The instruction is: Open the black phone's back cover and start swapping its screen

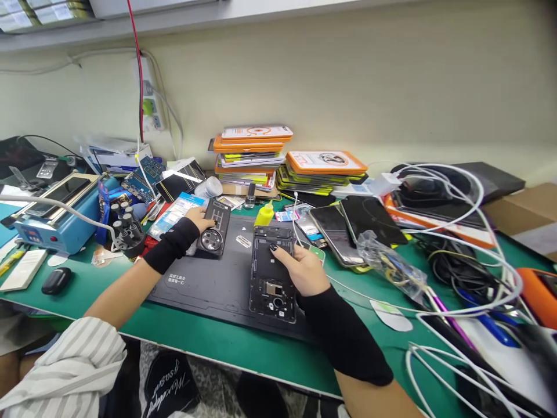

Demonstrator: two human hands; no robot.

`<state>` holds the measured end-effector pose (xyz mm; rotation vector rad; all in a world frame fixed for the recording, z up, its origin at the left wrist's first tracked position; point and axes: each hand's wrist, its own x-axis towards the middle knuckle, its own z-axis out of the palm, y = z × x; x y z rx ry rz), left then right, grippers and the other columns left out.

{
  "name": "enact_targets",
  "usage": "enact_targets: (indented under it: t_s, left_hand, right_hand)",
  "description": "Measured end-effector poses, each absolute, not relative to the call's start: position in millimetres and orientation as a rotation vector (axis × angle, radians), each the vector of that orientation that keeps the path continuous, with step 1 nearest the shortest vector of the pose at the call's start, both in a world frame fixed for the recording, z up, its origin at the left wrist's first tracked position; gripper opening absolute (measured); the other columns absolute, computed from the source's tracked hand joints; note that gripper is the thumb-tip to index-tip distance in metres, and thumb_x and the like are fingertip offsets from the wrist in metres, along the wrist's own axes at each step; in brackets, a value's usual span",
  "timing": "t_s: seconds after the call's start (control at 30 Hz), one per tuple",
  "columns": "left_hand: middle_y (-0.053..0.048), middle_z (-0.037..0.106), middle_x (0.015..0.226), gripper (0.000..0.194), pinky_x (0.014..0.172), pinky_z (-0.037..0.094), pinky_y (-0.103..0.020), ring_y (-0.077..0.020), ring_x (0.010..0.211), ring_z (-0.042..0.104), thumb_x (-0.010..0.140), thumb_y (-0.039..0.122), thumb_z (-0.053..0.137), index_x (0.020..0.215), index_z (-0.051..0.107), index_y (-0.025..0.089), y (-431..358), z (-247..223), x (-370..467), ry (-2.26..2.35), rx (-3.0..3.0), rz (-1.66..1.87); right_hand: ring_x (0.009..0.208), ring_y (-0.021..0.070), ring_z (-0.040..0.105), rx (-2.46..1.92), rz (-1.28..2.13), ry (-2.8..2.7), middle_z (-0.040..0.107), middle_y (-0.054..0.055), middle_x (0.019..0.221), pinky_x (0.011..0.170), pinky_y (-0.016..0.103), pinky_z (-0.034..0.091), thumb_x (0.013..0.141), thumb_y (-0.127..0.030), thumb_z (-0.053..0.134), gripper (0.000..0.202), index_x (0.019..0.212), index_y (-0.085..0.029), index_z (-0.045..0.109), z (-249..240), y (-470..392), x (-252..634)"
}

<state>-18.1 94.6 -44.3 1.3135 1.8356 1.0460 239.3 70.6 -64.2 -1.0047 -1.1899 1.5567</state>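
My right hand (308, 268) grips an opened smartphone (266, 258) by its right edge, thumb across its dark inner side. Its lower end shows a camera module and small white stickers. My left hand (200, 220) is closed on the left edge of a phone back cover (221, 217), inner side up, with a large round camera ring at its near end. The cover lies on or just over the dark work mat (204, 287); I cannot tell which. A small printed label (243, 241) is on the mat between the two parts. Behind the smartphone stands a yellow squeeze bottle (264, 215).
Stacked boxed phone parts (252, 145) stand by the wall. Several dark screens (369, 217) and looped white cables (483, 191) crowd the right. On the left are a blue heating machine (65, 215), a tool holder (128, 232) and a black earbud case (56, 280).
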Motion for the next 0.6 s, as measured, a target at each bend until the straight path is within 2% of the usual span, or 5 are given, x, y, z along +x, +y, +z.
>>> enact_targets:
  t_s: [0.17, 0.3, 0.4, 0.53, 0.6]
  left_hand:
    - [-0.002, 0.045, 0.131, 0.059, 0.094, 0.044, -0.005, 0.0033, 0.107, 0.052, 0.066, 0.029, 0.055, 0.123, 0.046, 0.019, 86, -25, -1, 2.020, 1.490, 1.310]
    - [-0.003, 0.063, 0.078, 0.050, 0.084, 0.046, -0.013, 0.0029, 0.071, 0.053, 0.077, 0.051, 0.034, 0.093, 0.062, 0.013, 37, -13, 2, 2.161, 1.522, 1.300]
    - [-0.004, 0.063, 0.098, 0.057, 0.114, 0.037, -0.023, -0.0042, 0.107, 0.054, 0.076, 0.054, 0.034, 0.059, 0.063, 0.009, -7, -22, 6, 2.155, 1.718, 1.159]
    - [0.004, 0.036, 0.139, 0.083, 0.116, 0.040, -0.028, -0.0105, 0.132, 0.039, 0.060, 0.066, 0.053, 0.130, 0.043, 0.024, -44, -52, 18, 2.046, 2.211, 0.628]
    - [0.004, 0.036, 0.139, 0.088, 0.117, 0.042, -0.032, -0.0122, 0.132, 0.039, 0.060, 0.062, 0.055, 0.136, 0.034, 0.024, -46, -65, 21, 1.998, 2.225, 0.443]
  right_hand:
    - [0.054, 0.0151, 0.057, -0.974, 1.879, -1.030, 0.065, 0.005, 0.075, 0.048, 0.027, 0.047, 0.046, -0.038, 0.078, 0.047, 0.081, -0.014, 0.056, -73, 56, 219]
    - [0.056, 0.0175, 0.058, -0.987, 2.079, -0.821, 0.063, 0.003, 0.068, 0.046, 0.027, 0.047, 0.045, -0.027, 0.075, 0.043, 0.081, -0.015, 0.054, -69, 35, 207]
    - [0.068, 0.0175, 0.061, -0.939, 2.161, -0.686, 0.065, 0.004, 0.075, 0.062, 0.030, 0.053, 0.051, -0.022, 0.071, 0.034, 0.082, -0.015, 0.057, -68, 20, 199]
    - [0.092, 0.0209, 0.061, -0.769, 2.191, -0.473, 0.065, 0.007, 0.094, 0.083, 0.033, 0.051, 0.055, -0.020, 0.070, 0.032, 0.084, -0.014, 0.059, -76, 9, 188]
    - [0.095, 0.0204, 0.059, -0.701, 2.171, -0.513, 0.064, 0.005, 0.094, 0.087, 0.033, 0.049, 0.057, -0.024, 0.072, 0.032, 0.084, -0.016, 0.057, -81, 8, 185]
